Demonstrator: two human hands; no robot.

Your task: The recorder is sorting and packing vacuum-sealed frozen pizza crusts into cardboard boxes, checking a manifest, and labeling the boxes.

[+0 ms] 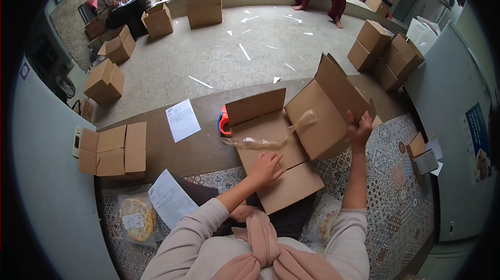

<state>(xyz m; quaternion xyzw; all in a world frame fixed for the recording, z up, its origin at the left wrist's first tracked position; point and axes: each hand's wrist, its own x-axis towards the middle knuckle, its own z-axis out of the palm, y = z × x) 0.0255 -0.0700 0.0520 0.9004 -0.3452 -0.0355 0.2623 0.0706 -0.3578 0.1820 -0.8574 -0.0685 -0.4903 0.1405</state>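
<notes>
A partly unfolded cardboard box point(269, 123) lies across my lap and the floor edge, its flaps spread. My left hand point(265, 168) rests on its near panel, fingers apart. At the right, my right hand point(359, 129) grips the edge of the box's raised side. A loose, crumpled strip of clear packing tape point(265, 143) runs over the cardboard, from the left edge up onto the right panel. Just left of the box sits a red and blue tape dispenser point(223, 121), partly hidden by a flap. Printed papers point(183, 120) lie further left, one by my left knee.
An open cardboard box point(113, 149) stands at left beside a white appliance point(47, 162). Packaged pizzas point(136, 217) flank me on the patterned floor. More boxes point(369, 43) are stacked at right. Paper scraps point(244, 52) litter the floor; two people sit beyond.
</notes>
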